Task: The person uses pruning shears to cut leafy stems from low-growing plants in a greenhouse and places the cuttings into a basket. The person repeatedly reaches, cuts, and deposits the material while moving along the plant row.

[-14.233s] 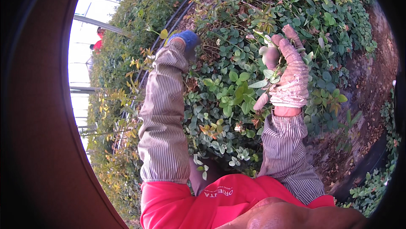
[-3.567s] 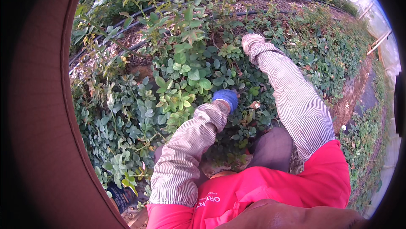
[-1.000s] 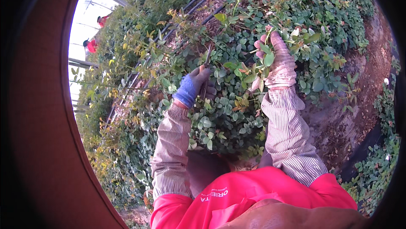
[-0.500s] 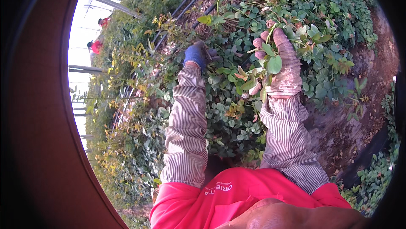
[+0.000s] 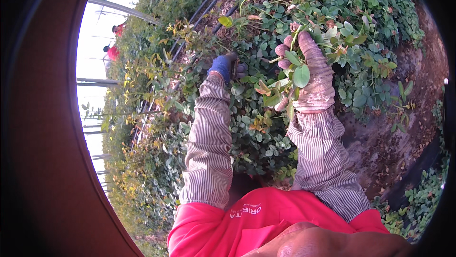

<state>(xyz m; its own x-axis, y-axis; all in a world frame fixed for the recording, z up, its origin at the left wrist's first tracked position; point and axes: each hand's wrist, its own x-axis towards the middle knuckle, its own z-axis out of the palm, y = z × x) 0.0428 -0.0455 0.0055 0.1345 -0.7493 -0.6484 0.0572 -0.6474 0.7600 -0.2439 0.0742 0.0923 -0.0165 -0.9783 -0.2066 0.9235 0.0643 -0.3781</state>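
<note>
My right hand (image 5: 316, 74), in a soiled pale glove, is closed on leafy stems (image 5: 301, 75). Green leaves from these stems lie over the palm and hang beside the wrist, and a cut-looking stem end pokes out past the fingers. To the left, my left hand (image 5: 222, 66), in a blue glove with darker fingertips, reaches low into the foliage with its fingers curled. What those fingers grip, if anything, is hidden. Both forearms wear striped sleeves. Dense leafy plants (image 5: 261, 129) surround both hands.
Dark hoses (image 5: 204, 10) run through the plant bed at the upper left. A soil path (image 5: 380, 148) with dry leaves lies to the right. Two people in red (image 5: 113, 53) are far off at the left, near greenhouse poles (image 5: 123, 9).
My right hand has shifted slightly left with the leafy stems still in it. My left hand has turned a little and stays low among the leaves.
</note>
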